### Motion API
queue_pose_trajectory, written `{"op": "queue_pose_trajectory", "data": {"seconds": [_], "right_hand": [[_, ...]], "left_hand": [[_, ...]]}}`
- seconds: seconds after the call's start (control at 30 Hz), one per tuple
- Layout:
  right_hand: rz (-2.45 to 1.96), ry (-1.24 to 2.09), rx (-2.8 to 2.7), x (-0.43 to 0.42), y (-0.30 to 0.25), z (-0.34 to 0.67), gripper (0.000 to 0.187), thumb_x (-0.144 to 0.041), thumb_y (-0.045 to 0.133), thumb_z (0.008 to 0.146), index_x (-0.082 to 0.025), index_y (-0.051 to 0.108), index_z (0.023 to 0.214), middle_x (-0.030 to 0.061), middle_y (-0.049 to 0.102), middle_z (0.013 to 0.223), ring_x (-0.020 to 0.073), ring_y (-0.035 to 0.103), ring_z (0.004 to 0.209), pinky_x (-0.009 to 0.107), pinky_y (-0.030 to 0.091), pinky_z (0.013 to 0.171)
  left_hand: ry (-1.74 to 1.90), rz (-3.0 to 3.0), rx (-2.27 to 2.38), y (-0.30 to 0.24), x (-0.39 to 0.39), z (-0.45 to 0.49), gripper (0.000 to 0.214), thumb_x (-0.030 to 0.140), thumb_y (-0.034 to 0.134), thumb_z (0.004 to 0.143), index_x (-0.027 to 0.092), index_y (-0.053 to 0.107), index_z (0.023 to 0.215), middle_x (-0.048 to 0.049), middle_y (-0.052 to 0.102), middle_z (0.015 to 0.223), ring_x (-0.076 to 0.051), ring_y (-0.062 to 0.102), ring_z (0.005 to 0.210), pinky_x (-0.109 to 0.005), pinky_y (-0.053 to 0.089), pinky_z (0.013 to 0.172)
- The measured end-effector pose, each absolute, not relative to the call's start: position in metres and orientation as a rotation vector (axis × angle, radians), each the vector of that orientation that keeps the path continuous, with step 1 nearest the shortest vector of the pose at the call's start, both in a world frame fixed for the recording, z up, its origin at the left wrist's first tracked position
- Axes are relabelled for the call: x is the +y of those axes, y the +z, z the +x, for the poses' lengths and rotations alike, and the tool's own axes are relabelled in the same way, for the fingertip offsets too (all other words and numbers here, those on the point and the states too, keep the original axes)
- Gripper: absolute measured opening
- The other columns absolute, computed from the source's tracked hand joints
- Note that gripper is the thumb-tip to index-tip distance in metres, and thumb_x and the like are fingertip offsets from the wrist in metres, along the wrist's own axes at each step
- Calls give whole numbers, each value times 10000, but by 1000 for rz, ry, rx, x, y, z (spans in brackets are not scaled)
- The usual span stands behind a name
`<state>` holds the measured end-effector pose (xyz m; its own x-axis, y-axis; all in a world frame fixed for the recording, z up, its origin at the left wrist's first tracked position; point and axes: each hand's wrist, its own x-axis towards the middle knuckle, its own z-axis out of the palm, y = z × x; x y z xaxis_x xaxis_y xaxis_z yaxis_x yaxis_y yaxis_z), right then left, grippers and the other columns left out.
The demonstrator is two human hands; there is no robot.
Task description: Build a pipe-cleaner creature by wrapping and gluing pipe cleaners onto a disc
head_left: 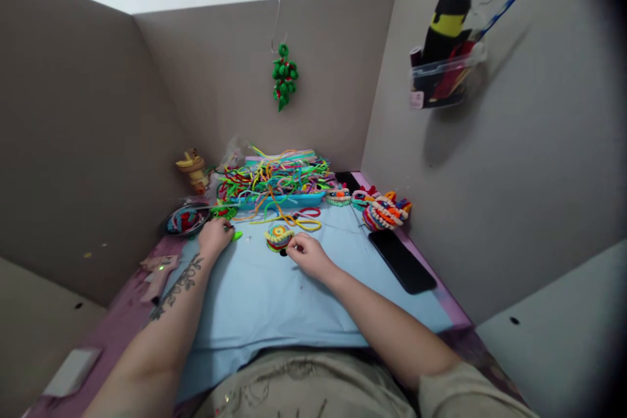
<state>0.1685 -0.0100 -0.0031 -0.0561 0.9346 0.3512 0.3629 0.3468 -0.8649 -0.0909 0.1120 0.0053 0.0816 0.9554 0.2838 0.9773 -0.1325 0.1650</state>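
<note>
My left hand (pixel 215 236) rests on the light blue cloth (pixel 255 300), fingers closed round a small tool with a green tip (pixel 237 235); I cannot name it for certain. My right hand (pixel 306 253) lies beside a round coiled piece of yellow, orange and blue pipe cleaner (pixel 279 237), fingers curled and pinching at its near edge. A small dark bead (pixel 283 253) lies just in front of that piece. Loose yellow and red pipe cleaner loops (pixel 301 217) lie behind it.
A blue tray heaped with coloured pipe cleaners (pixel 274 183) stands at the back. Finished coiled pieces (pixel 385 211) sit at the right, a black phone (pixel 401 260) lies near them, and a dark bowl (pixel 186 219) is at the left. Grey partition walls enclose the desk.
</note>
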Motion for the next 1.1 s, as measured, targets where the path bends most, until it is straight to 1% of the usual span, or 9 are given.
{"op": "queue_pose_trajectory", "data": {"seconds": [0.07,0.13,0.2,0.3,0.47,0.67,0.83,0.93,1.1], "right_hand": [[-1189,712,-1619,-10,-4,168,106,-153,529,711,-166,556,609,-11,497,670,111,468,642,223,371,606],[-1193,709,-1600,-8,-7,168,104,-164,533,712,-165,561,612,-10,500,672,111,467,636,223,368,600],[-1190,711,-1560,-5,-9,170,99,-189,537,717,-164,572,627,-8,509,679,112,467,632,224,367,598],[-1168,737,-1498,-1,-11,175,107,-235,541,721,-161,577,652,-8,521,671,113,462,618,225,363,590],[-1143,916,-1525,1,-9,183,140,-278,549,719,-157,564,649,-27,497,603,101,431,566,213,338,542],[-1150,1066,-1619,-3,-9,182,124,-264,565,699,-149,565,651,-35,481,575,84,403,524,201,305,498],[-1157,1131,-1611,-4,-11,180,123,-265,559,678,-146,566,651,-41,477,550,79,402,505,198,307,488],[-1172,1112,-1614,-3,-12,180,127,-267,556,678,-145,566,641,-40,481,552,76,398,501,197,306,485],[-1193,1078,-1621,-2,-14,180,116,-247,562,679,-144,565,625,-40,495,547,73,403,501,193,315,488]], "left_hand": [[-596,-2267,-2029,12,106,-86,172,282,593,728,140,625,820,-62,601,769,-215,542,778,-270,367,645],[-864,-2256,-2032,19,96,-75,164,288,588,735,150,618,818,-48,610,739,-194,549,740,-264,377,645],[-1322,-2279,-2012,26,80,-58,190,330,584,739,161,612,822,-44,633,760,-181,567,730,-266,401,661],[-2070,-2591,-2119,28,49,-26,317,380,675,648,162,614,870,-46,662,777,-178,608,724,-269,446,653],[-2706,-2677,-2527,7,7,9,350,286,778,533,149,672,837,-51,693,777,-171,636,735,-284,475,713],[-2857,-2559,-2572,-11,-1,11,316,240,781,539,151,707,833,-27,686,743,-108,596,630,-241,471,669],[-2739,-2607,-2414,-14,-1,12,268,264,764,560,158,699,798,1,664,674,-86,566,580,-206,445,610],[-2665,-2641,-2430,-16,-1,12,263,274,750,564,151,704,792,-14,672,687,-107,579,600,-231,455,639],[-2766,-2592,-2504,-19,1,9,308,267,737,545,133,717,822,-57,694,766,-143,607,658,-292,470,726]]}}
